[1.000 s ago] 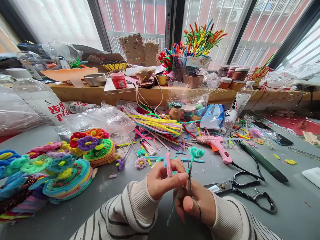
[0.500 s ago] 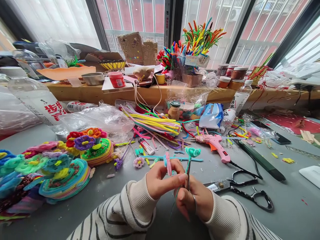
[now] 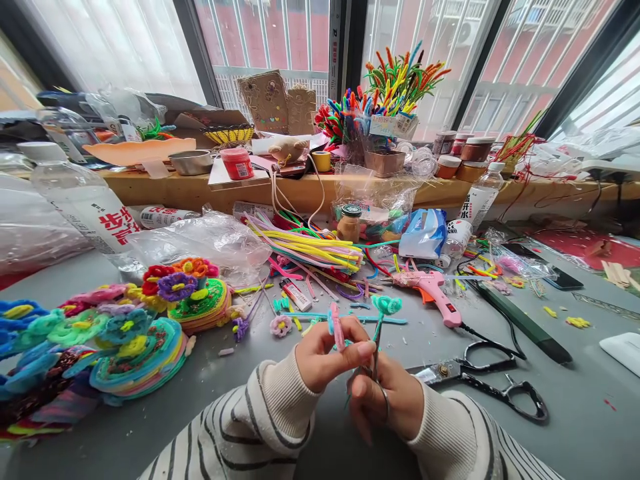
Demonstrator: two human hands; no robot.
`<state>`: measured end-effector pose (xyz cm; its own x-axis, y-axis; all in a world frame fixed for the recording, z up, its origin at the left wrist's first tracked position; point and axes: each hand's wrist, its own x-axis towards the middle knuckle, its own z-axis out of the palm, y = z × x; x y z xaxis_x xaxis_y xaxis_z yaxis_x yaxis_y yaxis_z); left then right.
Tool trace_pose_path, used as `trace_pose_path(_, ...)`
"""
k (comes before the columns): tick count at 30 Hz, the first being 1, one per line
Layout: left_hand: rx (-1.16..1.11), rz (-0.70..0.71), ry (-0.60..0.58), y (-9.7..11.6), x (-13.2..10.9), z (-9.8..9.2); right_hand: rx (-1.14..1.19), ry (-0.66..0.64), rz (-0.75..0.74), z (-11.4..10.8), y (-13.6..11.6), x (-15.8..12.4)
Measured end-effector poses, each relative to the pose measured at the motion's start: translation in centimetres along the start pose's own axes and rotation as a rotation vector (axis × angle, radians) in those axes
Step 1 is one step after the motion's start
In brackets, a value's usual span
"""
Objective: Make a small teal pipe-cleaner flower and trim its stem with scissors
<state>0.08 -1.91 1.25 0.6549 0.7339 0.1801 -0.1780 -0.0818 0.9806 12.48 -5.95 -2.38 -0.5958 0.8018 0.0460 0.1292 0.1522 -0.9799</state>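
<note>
My left hand is closed, with a small pink and blue pipe cleaner piece standing up between its fingers. Its thumb and forefinger pinch together close to the teal strand. Beside it, my right hand is closed around a slim metal tool, with a thin silver loop at one finger. A curled teal pipe cleaner shows at the tool's upper end; its lower part is partly hidden by my fingers. Black-handled scissors lie right of my right hand.
A pink glue gun lies behind my hands, its cord running right. Pipe cleaner flowers are heaped at left. Farther back are a bundle of pipe cleaners, a lighter and a small jar. A water bottle leans at left.
Both hands keep their grips and stay close together. The teal strand's loose lower end, which hung below my fingers, now shows less. The view has shifted slightly.
</note>
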Motion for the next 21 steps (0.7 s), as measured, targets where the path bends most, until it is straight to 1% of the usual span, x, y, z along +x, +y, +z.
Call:
trace_pose_path(3, -0.019, 0.003, -0.011, -0.08, 0.03, -0.01, 0.015, 0.073, -0.039, 0.23, -0.33, -0.02)
trace_pose_path(5, -0.025, 0.003, -0.013, -0.16, 0.06, -0.02, 0.020, 0.080, -0.019, 0.35, -0.27, -0.06)
trace_pose_path(9, -0.004, 0.000, -0.010, -0.29, 0.13, -0.14, 0.029, 0.070, 0.028, 0.35, 0.23, -0.09)
trace_pose_path(17, -0.005, 0.003, -0.042, -0.43, 0.32, -0.46, 0.063, 0.023, 0.032, 0.06, 0.17, -0.04)
trace_pose_path(21, 0.035, -0.002, -0.010, -0.46, 0.39, -0.48, 0.053, 0.007, 0.037, 0.00, 0.30, 0.03)
